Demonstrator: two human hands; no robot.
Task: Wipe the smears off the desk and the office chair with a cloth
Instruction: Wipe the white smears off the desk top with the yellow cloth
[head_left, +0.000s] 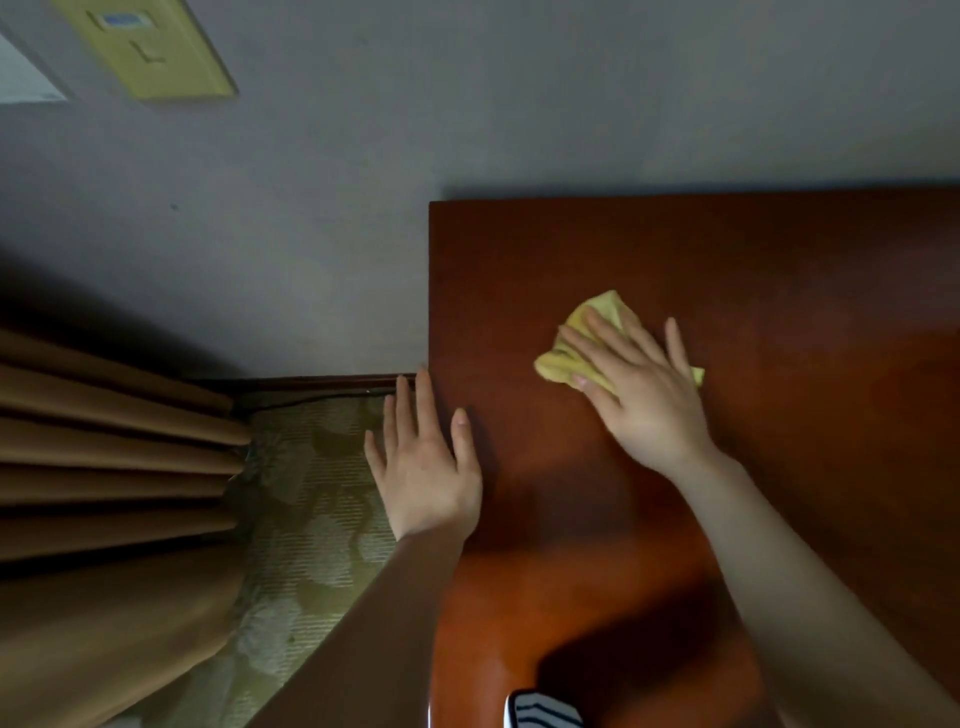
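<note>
Right hand (644, 395) presses cloth (566, 358) flat, fingers spread; left hand (426, 467), fingers straight (nearly together), braces desk (779, 270) edge at 9 o'clock. Keep pressure even, overlap strokes.

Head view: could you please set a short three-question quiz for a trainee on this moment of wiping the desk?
1. True or false: the left hand presses the yellow cloth.
2. The cloth lies on: A) the desk; B) a shelf; C) a windowsill.
3. Missing word: the right hand lies on the cloth with its fingers ____ (flat or curled).
Key: 1 false; 2 A; 3 flat.
</note>
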